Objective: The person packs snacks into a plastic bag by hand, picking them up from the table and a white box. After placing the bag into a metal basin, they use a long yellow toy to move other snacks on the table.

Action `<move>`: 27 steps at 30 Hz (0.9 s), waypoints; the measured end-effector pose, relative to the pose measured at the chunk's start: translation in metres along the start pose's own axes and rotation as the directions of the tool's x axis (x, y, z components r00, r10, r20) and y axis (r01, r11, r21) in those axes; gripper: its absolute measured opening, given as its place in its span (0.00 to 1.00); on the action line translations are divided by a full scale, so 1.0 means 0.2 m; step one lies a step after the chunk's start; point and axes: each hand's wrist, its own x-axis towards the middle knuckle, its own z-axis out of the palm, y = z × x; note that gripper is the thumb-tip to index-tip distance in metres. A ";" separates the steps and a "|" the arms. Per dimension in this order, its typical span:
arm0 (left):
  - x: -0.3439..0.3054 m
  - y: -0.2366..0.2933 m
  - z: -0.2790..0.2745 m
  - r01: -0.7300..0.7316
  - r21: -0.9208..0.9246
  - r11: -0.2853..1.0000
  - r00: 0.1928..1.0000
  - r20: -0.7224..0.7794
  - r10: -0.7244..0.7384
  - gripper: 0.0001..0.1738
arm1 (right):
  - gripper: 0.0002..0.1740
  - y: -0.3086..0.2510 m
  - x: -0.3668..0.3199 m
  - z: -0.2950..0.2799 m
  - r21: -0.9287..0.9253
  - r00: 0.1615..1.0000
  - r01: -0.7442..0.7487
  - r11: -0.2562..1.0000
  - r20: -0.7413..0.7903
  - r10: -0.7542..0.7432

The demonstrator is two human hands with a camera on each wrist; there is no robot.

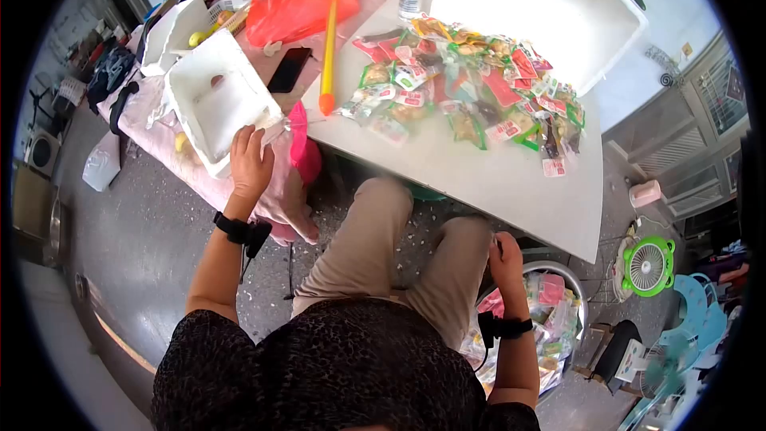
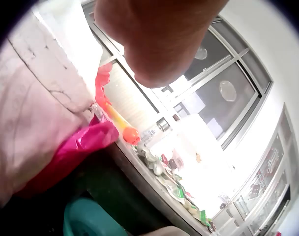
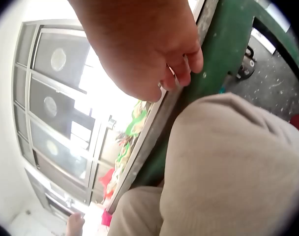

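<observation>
Head view: the left hand point(image 1: 250, 161) curls its fingers over the near rim of the white foam box point(image 1: 215, 104), which stands at the near edge of the pink-covered table point(image 1: 279, 203).

Left wrist view: only the blurred underside of this hand shows.

Right wrist view: the right hand point(image 3: 139, 49) is loosely curled and holds nothing. It is just beside the near edge of the white table point(image 3: 159, 123), above the knee point(image 3: 233, 167).

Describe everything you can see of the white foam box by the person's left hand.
The white foam box is rectangular, thick-walled and open-topped, and looks like polystyrene. Its inside appears bare apart from one small dark mark. It lies slightly askew on a pink cloth, left of the white table. The left hand rests on its near corner; how the fingers grip cannot be seen.
</observation>
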 end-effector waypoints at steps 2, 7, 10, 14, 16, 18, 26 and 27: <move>0.07 -0.15 -0.06 0.084 0.134 0.987 0.996 -0.035 -0.080 0.19 | 0.13 -0.05 0.03 0.12 -0.034 0.993 0.122 0.992 0.005 -0.122; 0.08 -0.59 -0.02 0.287 0.198 0.937 0.915 0.233 -0.330 0.23 | 0.15 -0.09 0.02 0.27 -0.351 0.973 0.231 0.907 0.083 -0.215; 0.04 -0.71 0.03 0.402 0.083 0.912 0.756 0.532 -0.382 0.24 | 0.15 -0.09 0.02 0.27 -0.347 0.981 0.189 0.919 0.112 -0.160; 0.06 -0.70 0.08 0.356 0.170 0.919 0.693 0.611 -0.382 0.17 | 0.13 -0.08 0.03 0.27 -0.357 0.982 0.189 0.915 0.092 -0.168; 0.08 -0.70 0.08 0.410 0.183 0.893 0.667 0.608 -0.431 0.15 | 0.12 -0.07 0.02 0.28 -0.355 0.980 0.199 0.913 0.076 -0.184; 0.07 -0.71 0.07 0.392 0.171 0.904 0.735 0.532 -0.419 0.15 | 0.12 -0.07 0.02 0.29 -0.359 0.977 0.213 0.909 0.056 -0.207; 0.17 -0.45 -0.03 0.466 -0.154 0.871 0.856 0.326 -0.401 0.09 | 0.11 -0.09 0.03 0.28 -0.309 0.971 0.236 0.921 0.055 -0.231; 0.19 -0.36 -0.06 0.511 -0.250 0.822 0.838 0.359 -0.412 0.08 | 0.11 -0.11 0.04 0.27 -0.300 0.970 0.241 0.923 0.061 -0.233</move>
